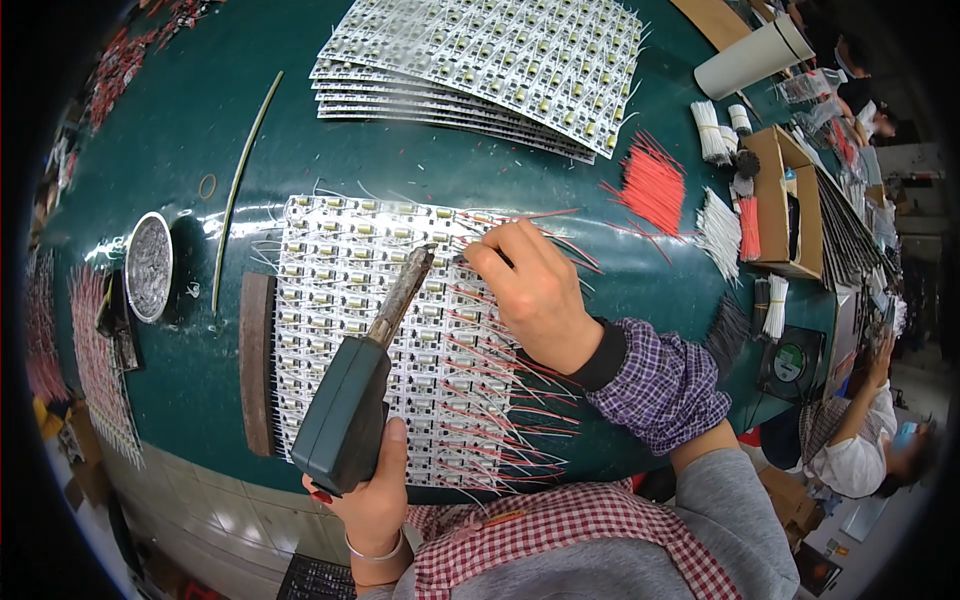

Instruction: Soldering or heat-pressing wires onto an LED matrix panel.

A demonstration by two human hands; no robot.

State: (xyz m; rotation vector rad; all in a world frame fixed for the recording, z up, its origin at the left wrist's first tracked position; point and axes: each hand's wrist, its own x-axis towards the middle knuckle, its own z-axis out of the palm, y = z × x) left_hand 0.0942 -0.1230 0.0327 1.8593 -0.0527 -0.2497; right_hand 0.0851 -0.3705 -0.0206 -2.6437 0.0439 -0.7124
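My left hand (pixel 375 505) is wrapped round the handle of a dark green soldering gun (pixel 343 408). Its metal barrel points up and away, and the tip is over a white panel of small circuit boards (pixel 325 290). Just right of the tip, my right hand (pixel 540 295) is pinched close over the panel; what the fingertips hold is too small to make out. Rows of thin red and white wires (pixel 520 420) stick out along the panel's right side. A dark brown bar (pixel 259 365) lies along its left edge.
A stack of similar panels (pixel 480 70) lies at the far side. Red wires (pixel 652 185) and white wires (pixel 717 235) lie to the right, near a cardboard box (pixel 800 205). At left are a round metal dish (pixel 150 267) and a long thin rod (pixel 240 190). Another person (pixel 860 440) sits at right.
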